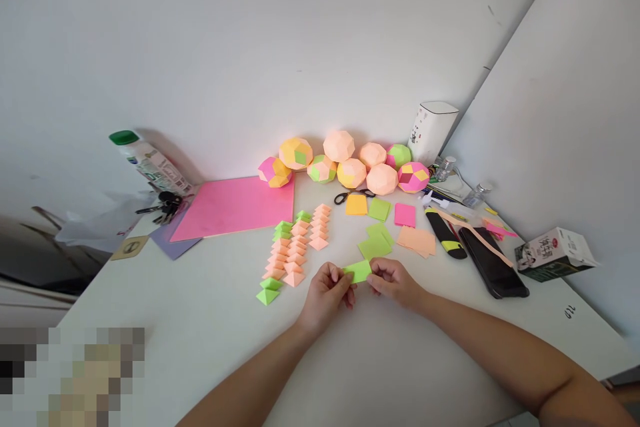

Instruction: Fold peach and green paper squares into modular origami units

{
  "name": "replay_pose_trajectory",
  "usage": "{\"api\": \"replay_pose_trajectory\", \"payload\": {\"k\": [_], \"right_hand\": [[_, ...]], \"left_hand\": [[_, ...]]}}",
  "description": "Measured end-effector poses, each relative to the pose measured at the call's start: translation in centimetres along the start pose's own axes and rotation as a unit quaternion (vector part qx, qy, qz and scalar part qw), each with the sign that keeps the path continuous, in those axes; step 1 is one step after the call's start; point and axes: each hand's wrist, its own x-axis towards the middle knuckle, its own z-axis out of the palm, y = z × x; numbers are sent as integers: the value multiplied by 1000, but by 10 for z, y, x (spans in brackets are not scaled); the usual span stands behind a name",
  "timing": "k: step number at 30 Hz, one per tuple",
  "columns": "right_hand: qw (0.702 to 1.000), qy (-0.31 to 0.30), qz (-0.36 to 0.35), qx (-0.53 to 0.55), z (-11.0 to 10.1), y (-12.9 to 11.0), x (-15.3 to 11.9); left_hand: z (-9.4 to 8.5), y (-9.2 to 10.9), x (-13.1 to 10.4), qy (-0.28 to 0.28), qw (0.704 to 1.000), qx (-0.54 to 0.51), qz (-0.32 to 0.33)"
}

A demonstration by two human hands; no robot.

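Both hands' fingers pinching green paper [357, 271] over desk [210, 320]; folded units [295, 247] far-left, loose sheets [395, 237] far-right, phone [493, 260] right.

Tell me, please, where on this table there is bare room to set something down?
The table is bare left of the hands, below the pink sheet and beside the folded units. Another bare patch lies in front of the phone and carton. The far edge around the paper balls is crowded.

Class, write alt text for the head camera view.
Both hands, left hand and right hand, pinch a green paper piece above a white table. Behind lie rows of folded units, paper squares and paper balls.
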Motion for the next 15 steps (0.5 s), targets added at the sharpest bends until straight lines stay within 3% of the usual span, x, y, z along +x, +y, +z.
{"api": "replay_pose_trajectory", "payload": {"k": [5, 9, 12, 15], "right_hand": [[1000, 12, -20, 4, -1, -1, -1], [994, 37, -104, 21, -1, 3, -2], [978, 73, -186, -52, 2, 5, -3], [956, 62, -242, -156, 3, 4, -3]], "left_hand": [[-1, -3, 1, 5, 1000, 1, 11], [-4, -2, 1, -1, 1000, 12, 8], [-3, 2, 0, -21, 999, 31, -2], [-2, 6, -1, -28, 998, 48, -19]]}}
